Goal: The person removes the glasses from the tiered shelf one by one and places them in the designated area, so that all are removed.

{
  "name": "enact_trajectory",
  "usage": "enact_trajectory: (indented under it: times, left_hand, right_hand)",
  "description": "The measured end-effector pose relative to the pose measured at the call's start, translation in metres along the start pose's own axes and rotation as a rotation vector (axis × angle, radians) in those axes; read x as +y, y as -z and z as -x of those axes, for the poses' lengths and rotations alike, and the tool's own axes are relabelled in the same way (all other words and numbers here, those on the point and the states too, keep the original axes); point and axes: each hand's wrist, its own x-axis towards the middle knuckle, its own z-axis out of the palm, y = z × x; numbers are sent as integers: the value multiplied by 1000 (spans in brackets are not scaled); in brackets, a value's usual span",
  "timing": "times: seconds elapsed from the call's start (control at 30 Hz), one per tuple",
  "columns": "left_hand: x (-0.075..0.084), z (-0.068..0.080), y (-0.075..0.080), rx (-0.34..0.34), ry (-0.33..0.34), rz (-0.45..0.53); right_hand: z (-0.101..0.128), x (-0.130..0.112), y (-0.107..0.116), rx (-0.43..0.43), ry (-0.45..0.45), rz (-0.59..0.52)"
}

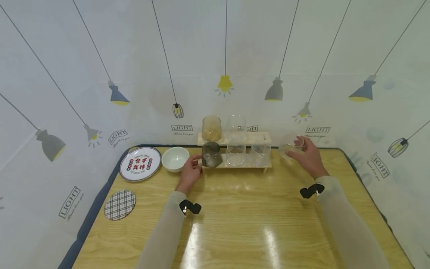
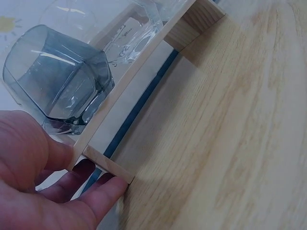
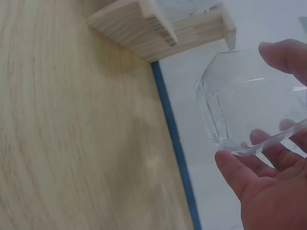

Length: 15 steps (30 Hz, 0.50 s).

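Note:
A two-tier wooden rack [image 1: 231,166] stands at the back of the table. My left hand [image 1: 191,173] grips the rack's left end, thumb on the shelf's edge and fingers at its leg in the left wrist view. Right beside it, a smoky grey glass [image 1: 212,154] sits on the lower tier, with two clear glasses [image 1: 236,154] to its right. On the upper tier are an amber glass [image 1: 211,129] and a clear glass [image 1: 236,125]. My right hand [image 1: 307,155] holds another clear glass [image 3: 249,100], tilted, off to the right of the rack.
Left of the rack stand a white bowl [image 1: 175,159] and a plate [image 1: 140,164] with red characters. Nearer me lies a round checked coaster [image 1: 120,204]. A wall sheet [image 1: 255,45] printed with lamps hangs behind the wooden table [image 1: 242,224].

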Motion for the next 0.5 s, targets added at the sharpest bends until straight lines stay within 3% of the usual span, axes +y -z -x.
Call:
enact_trajectory:
  times: [0.3,0.5]
  left_hand:
    - [-1,1,-1,0,-9,20]
    - [-1,1,0,-10,5,38]
  right_hand:
    - [-3,27,-6,-26,-61,-11]
    - [-4,38,-12,-18,-47,-20]
